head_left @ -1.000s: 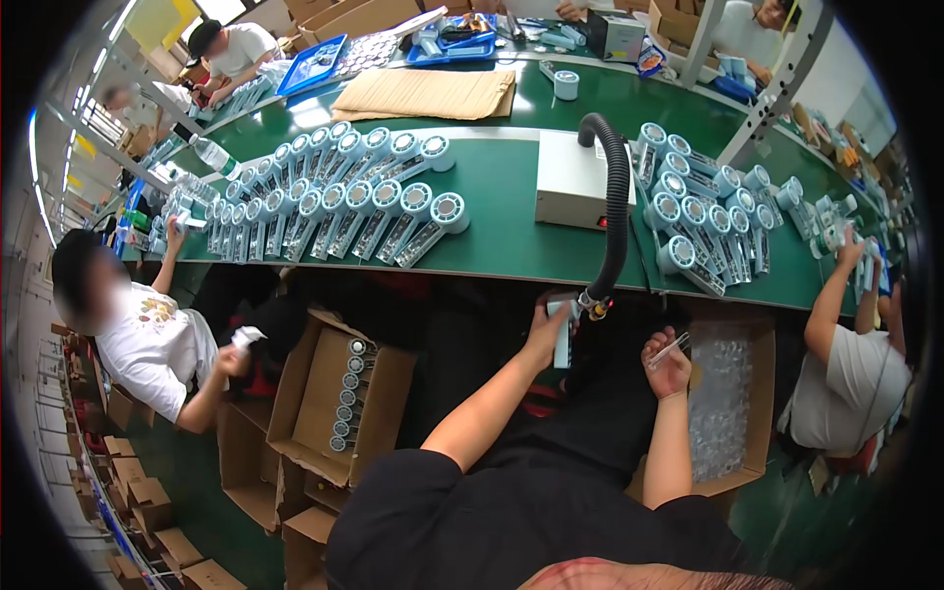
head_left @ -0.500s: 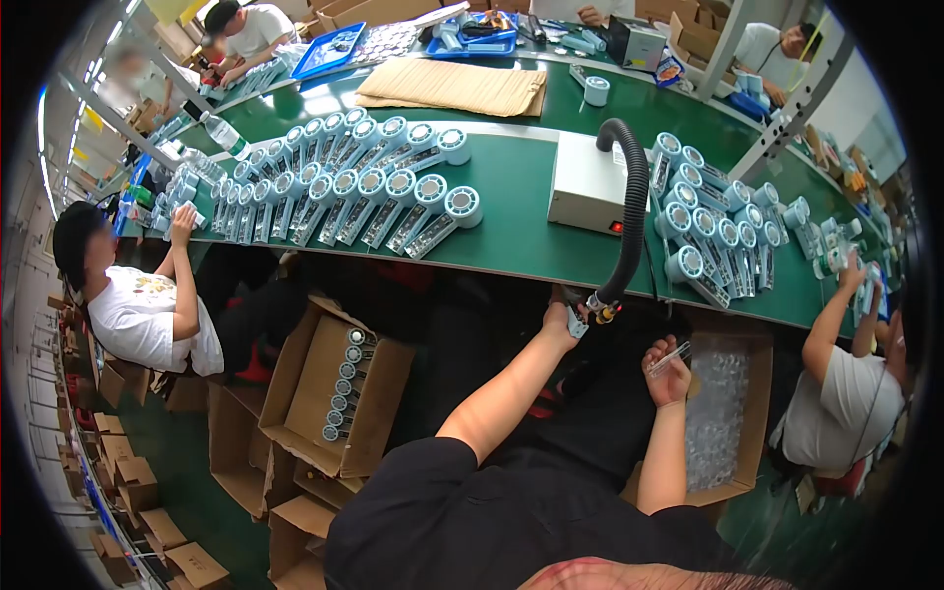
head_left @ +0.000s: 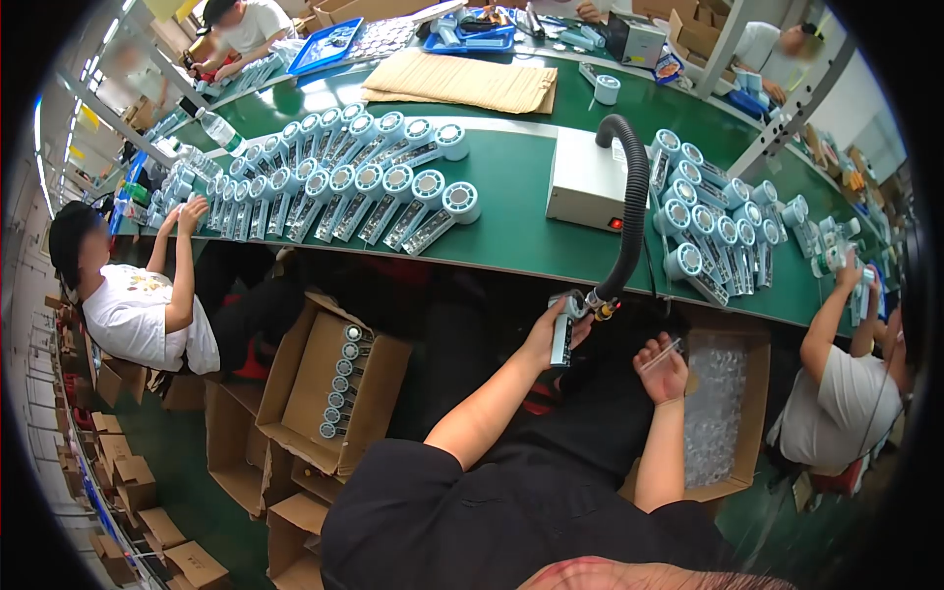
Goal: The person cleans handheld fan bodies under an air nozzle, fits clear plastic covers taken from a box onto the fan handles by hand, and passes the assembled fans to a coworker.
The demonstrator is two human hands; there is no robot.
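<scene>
My left hand [head_left: 547, 334] is closed around a light-blue device [head_left: 561, 339] with a dark, shiny inner face, below the table's front edge. Right beside the device is the metal nozzle [head_left: 600, 304] of a black flexible hose [head_left: 635, 211]. My right hand [head_left: 661, 372], palm up, holds a thin clear plastic piece [head_left: 659, 355] between its fingers. It is at the left side of a box of clear plastic parts [head_left: 716, 413]. The hose rises to a white machine [head_left: 588, 182] with a red-lit switch.
Rows of blue round-headed devices [head_left: 369, 179] lie on the green table [head_left: 511, 236], with another group [head_left: 727, 232] right of the machine. A cardboard box [head_left: 317, 374] holds several more. Co-workers sit at left [head_left: 147, 310] and right [head_left: 846, 403]. Flat cardboard [head_left: 457, 83] lies farther back.
The device in my left hand has turned, showing its dark inner face. The co-worker at left has brought both hands up to the table. The view has shifted to the right.
</scene>
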